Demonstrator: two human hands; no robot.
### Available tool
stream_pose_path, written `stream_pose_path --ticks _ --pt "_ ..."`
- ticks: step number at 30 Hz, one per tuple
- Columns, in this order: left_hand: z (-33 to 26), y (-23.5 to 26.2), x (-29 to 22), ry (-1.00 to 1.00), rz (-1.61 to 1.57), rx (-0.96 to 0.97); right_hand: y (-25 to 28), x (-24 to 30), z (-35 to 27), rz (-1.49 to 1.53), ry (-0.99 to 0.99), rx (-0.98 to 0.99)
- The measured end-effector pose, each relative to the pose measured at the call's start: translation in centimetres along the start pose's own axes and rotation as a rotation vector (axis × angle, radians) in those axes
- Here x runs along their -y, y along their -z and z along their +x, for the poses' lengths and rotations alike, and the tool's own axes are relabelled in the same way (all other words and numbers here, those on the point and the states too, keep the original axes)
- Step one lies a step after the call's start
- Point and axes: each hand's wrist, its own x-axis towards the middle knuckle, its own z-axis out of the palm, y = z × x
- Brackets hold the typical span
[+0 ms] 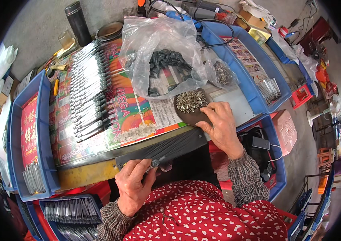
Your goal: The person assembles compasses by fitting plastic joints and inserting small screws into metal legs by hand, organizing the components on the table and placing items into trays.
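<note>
My left hand is closed at the front edge of the table, its fingertips pinching a small dark grey plastic part. Something clear and shiny shows just beyond the fingers, too small to make out. Over the right side of a round brown dish is my right hand, thumb and forefinger apart. Small brass-coloured metal pins or screws are heaped in that dish. Behind it, a clear plastic bag lies open with many dark grey plastic parts inside.
A long row of thin metallic rods with dark ends lies on the printed table cover. Blue trays flank the table, some with similar rods. A dark strip runs along the front edge. A black flask stands at the back left.
</note>
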Motion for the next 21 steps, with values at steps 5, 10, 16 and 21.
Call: stream_pose_path --ticks 5,10,16,21 --pt "0.1 0.0 -0.2 -0.006 0.01 0.027 0.2 0.5 -0.3 0.084 -0.004 0.006" --pt "-0.2 0.1 -0.3 -0.015 0.023 0.008 -0.3 1.4 -0.4 0.268 -0.064 -0.065" --pt "-0.5 0.3 -0.2 -0.038 -0.001 -0.01 -0.3 1.6 -0.7 0.348 -0.134 -0.078" --pt "-1.0 0.6 -0.4 -0.018 -0.016 -0.003 0.0 1.8 -0.9 0.337 -0.132 -0.073"
